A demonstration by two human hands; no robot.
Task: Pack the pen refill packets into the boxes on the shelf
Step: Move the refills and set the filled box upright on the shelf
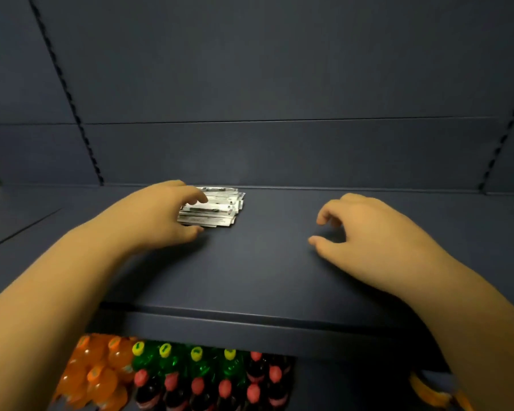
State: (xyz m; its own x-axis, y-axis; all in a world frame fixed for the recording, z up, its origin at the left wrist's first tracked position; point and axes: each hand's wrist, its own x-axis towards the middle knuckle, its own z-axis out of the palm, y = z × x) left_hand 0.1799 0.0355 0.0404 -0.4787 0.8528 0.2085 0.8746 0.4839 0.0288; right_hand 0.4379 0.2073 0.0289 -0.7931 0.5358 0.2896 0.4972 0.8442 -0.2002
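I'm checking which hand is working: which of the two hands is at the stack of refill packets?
The left hand, curled around the stack of packets; the right hand hovers apart over bare shelf, holding nothing.

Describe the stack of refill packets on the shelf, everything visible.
The stack of pen refill packets is a loose, uneven pile of flat, long white or clear packets with dark print, glossy like plastic film. Edges are staggered, not squared. It lies flat on the dark shelf, near the back panel, left of centre. The left hand curls round its left end, fingers over the top and thumb at the front edge, hiding that end. The right hand is apart from it. The print is unreadable.
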